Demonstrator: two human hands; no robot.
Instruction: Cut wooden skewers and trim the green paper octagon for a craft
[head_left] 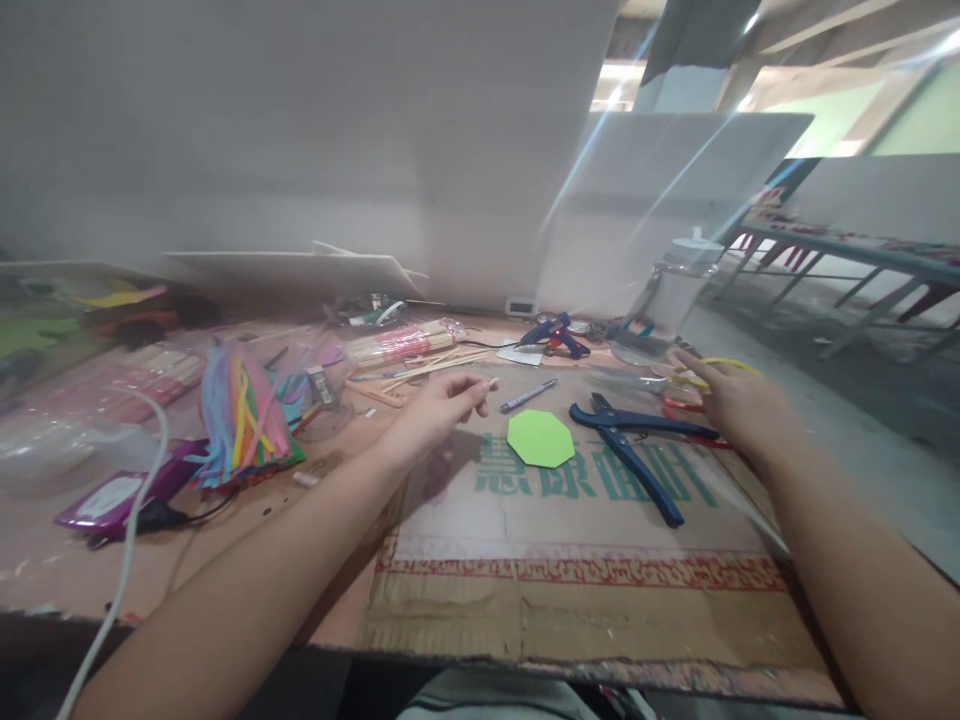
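Near the middle of the table my left hand [457,397] is closed, thumb and finger pinching a small white piece [493,384]. Just right of it lies a bright green octagon [540,438], flat on printed cardboard, with a pen [529,396] behind it. Blue-handled cutters [634,440] rest spread apart to the right of the octagon. At the right edge, my blurred right hand [731,400] has a finger stretched out over a yellow loop [724,364] and red items [682,405]; whether it touches them is unclear.
A blue glue gun [556,335] stands at the back, left of a clear lidded jar [667,290]. Colourful strips [244,420], a purple packet [124,495] and bagged sticks [405,343] crowd the left. A white cable [131,540] crosses the left front edge.
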